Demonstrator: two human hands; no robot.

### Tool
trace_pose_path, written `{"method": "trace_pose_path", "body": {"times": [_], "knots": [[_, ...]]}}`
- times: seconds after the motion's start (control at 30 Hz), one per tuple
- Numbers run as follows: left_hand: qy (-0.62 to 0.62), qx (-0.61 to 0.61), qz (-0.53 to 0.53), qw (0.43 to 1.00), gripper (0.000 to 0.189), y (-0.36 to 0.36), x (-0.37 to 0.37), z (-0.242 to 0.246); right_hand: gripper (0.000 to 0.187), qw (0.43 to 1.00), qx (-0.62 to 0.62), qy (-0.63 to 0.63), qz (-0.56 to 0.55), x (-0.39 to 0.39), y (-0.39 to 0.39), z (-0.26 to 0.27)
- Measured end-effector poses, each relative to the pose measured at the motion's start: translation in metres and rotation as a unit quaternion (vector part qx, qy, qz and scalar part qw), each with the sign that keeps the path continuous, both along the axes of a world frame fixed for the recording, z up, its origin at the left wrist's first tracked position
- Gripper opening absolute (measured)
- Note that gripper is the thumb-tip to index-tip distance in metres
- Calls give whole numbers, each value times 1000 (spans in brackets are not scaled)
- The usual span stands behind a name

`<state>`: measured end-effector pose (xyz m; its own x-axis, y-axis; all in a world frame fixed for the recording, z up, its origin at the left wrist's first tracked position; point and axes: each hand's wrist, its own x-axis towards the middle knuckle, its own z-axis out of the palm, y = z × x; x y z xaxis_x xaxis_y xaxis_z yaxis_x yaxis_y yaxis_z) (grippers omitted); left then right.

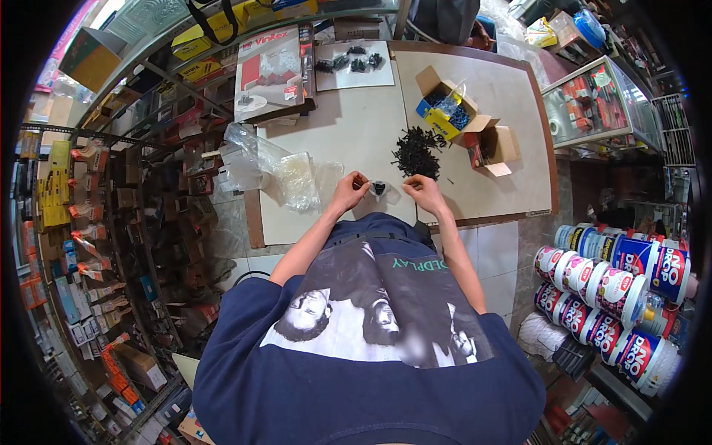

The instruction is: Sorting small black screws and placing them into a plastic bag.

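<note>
A small clear plastic bag (pixel 380 189) with black screws inside is at the table's near edge, between my two hands. The thumb and fingers of my left hand (pixel 349 192) pinch its left side. At the bag's clear right end, the fingertips of my right hand (pixel 425 192) are pinched together on the thin plastic. Just beyond my right hand lies a loose heap of black screws (pixel 420 153). One stray screw (pixel 451 181) lies to the right of the heap. Clear empty bags (pixel 300 181) are spread to the left of my left hand.
An open blue-and-yellow box (pixel 445 114) and an open cardboard box (pixel 500 149) stand beyond the heap. Several filled bags (pixel 356 60) lie on a white board (pixel 356 82) at the back, beside a large flat box (pixel 270 72). Another person's hand (pixel 481 38) shows at the far side.
</note>
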<state>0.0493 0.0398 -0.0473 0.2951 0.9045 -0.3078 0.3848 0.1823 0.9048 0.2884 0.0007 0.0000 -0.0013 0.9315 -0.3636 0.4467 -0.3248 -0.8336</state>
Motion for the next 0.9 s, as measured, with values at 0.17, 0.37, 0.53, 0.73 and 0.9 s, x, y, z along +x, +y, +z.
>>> {"method": "trace_pose_path", "body": {"times": [0.17,0.37,0.53,0.73,0.9], "knots": [[-15,-16,1,1000,21,1,3,0,26,981,31,-148,-120,43,-8,-23],[-16,-21,3,1000,21,1,2,1,41,943,138,-256,-162,83,-11,-54],[-14,-15,2,1000,20,1,1,2,30,929,138,-329,-96,84,-25,-62],[-6,-9,-2,1000,21,0,0,-2,17,922,190,-317,-118,74,-35,-61],[2,-9,-4,1000,22,0,0,-4,14,913,214,-317,-138,70,-40,-61]]}}
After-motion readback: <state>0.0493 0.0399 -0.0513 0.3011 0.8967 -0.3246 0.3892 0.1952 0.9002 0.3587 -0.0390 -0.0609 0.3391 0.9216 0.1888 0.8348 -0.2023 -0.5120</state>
